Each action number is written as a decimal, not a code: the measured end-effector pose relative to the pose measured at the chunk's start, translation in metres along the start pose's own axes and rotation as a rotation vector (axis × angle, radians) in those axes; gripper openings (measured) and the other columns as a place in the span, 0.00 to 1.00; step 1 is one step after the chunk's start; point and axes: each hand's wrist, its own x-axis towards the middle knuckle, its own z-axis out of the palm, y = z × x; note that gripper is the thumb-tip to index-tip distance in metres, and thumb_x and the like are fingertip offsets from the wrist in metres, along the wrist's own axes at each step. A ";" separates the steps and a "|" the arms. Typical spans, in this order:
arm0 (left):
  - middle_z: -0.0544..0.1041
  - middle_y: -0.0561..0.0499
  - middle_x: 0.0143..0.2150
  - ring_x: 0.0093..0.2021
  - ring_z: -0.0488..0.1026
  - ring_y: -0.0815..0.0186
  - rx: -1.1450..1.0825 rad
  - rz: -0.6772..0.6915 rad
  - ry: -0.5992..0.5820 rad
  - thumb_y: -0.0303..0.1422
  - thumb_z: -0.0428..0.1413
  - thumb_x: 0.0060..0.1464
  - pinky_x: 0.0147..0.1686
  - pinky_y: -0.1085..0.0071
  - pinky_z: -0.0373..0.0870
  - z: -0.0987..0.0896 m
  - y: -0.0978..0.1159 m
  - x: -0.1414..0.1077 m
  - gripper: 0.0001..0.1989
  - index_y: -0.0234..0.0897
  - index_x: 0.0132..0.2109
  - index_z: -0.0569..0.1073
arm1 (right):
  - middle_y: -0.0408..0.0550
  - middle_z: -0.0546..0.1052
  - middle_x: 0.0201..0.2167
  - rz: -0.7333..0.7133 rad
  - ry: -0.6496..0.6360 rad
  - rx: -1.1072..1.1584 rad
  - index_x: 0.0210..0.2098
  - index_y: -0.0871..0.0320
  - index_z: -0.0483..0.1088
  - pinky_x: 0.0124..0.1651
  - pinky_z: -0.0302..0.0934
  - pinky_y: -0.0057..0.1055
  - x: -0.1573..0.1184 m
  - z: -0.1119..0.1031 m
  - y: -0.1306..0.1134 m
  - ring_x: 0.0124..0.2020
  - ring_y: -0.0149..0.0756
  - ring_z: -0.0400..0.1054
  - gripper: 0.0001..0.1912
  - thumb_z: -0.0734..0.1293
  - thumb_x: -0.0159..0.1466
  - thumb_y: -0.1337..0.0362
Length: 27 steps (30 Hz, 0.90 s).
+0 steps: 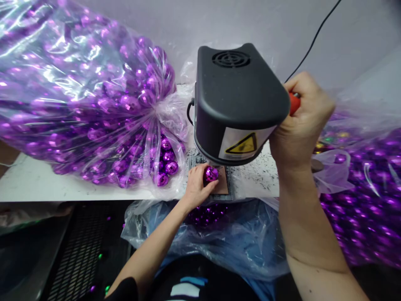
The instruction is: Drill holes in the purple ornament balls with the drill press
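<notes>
My left hand (198, 184) has its fingers and thumb closed round a shiny purple faceted ball (211, 174). The ball rests on or just above a small brown board (223, 184) on the grey base of a press. Over it hangs the black housing of the press (241, 92), with a round vent on top and a yellow warning label (244, 144). At the right side of the housing, my right hand (302, 110) is wrapped round a red handle (294, 103). The underside of the housing is hidden from above.
A big clear bag of purple balls (94, 100) lies on the white table (37, 179), several balls at its mouth. More bagged purple balls (366, 188) stand at right. Below the table edge, an opened plastic bag (244, 234) holds balls. A black cable (319, 31) runs behind the press.
</notes>
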 end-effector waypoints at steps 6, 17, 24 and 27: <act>0.73 0.43 0.52 0.55 0.68 0.53 0.090 -0.025 0.040 0.40 0.60 0.58 0.63 0.51 0.56 0.011 0.009 0.001 0.25 0.38 0.57 0.63 | 0.37 0.53 0.22 -0.014 0.025 -0.059 0.25 0.64 0.55 0.33 0.43 0.19 0.003 0.001 0.002 0.26 0.13 0.46 0.16 0.61 0.66 0.63; 0.73 0.41 0.51 0.54 0.69 0.53 0.124 -0.035 0.032 0.40 0.60 0.58 0.61 0.52 0.60 0.012 0.009 0.000 0.24 0.36 0.56 0.64 | 0.40 0.53 0.24 -0.082 0.007 -0.064 0.24 0.61 0.50 0.34 0.44 0.23 0.004 0.001 0.004 0.27 0.17 0.47 0.18 0.59 0.67 0.60; 0.74 0.43 0.52 0.56 0.68 0.53 0.108 -0.025 0.044 0.38 0.61 0.57 0.63 0.50 0.57 0.012 0.009 -0.001 0.22 0.38 0.56 0.66 | 0.38 0.54 0.23 -0.034 -0.012 -0.108 0.26 0.64 0.57 0.34 0.43 0.22 0.002 -0.003 0.006 0.27 0.16 0.47 0.17 0.61 0.67 0.59; 0.74 0.43 0.52 0.57 0.68 0.53 0.098 -0.024 0.050 0.38 0.61 0.57 0.62 0.51 0.57 0.012 0.008 -0.002 0.22 0.38 0.55 0.66 | 0.38 0.53 0.22 -0.033 -0.007 -0.112 0.25 0.65 0.57 0.33 0.43 0.22 0.002 -0.004 0.005 0.26 0.15 0.46 0.19 0.61 0.67 0.57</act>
